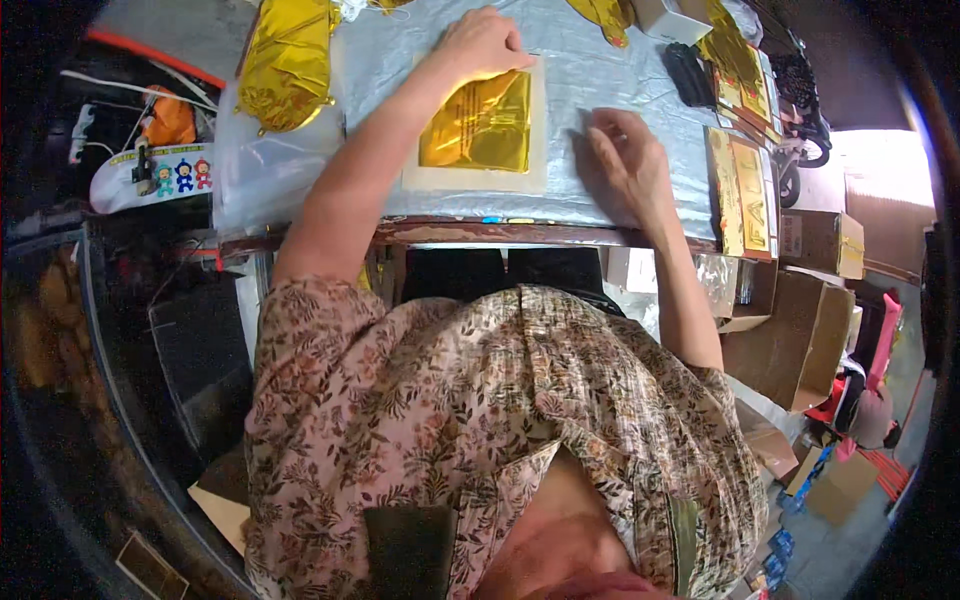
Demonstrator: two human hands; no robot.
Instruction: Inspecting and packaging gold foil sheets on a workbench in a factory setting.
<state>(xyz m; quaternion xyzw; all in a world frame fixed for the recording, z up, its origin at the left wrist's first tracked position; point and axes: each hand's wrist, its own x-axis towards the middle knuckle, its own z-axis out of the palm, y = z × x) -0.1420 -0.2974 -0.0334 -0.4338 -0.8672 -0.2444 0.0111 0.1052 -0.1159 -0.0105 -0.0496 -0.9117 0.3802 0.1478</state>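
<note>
A folded gold foil piece (475, 135), flat and shiny, lies on a pale rectangular sheet (538, 165) on the silvery covered table (385, 45). My left hand (480, 45) is at the far edge of the foil, its fingers curled and pressed together. What lies between those fingertips is hidden. To the right of the sheet, my right hand (632, 160) hovers over or rests on the table cover with fingers loosely bent and apart, holding nothing.
Crinkled gold foil balloons (287, 65) lie at the far left. Along the right edge are printed gold packets (740, 190), a black object (690, 75) and a white box (673, 18). Cardboard boxes (790, 335) stand below on the right. The table's brown front edge (480, 235) is close to my body.
</note>
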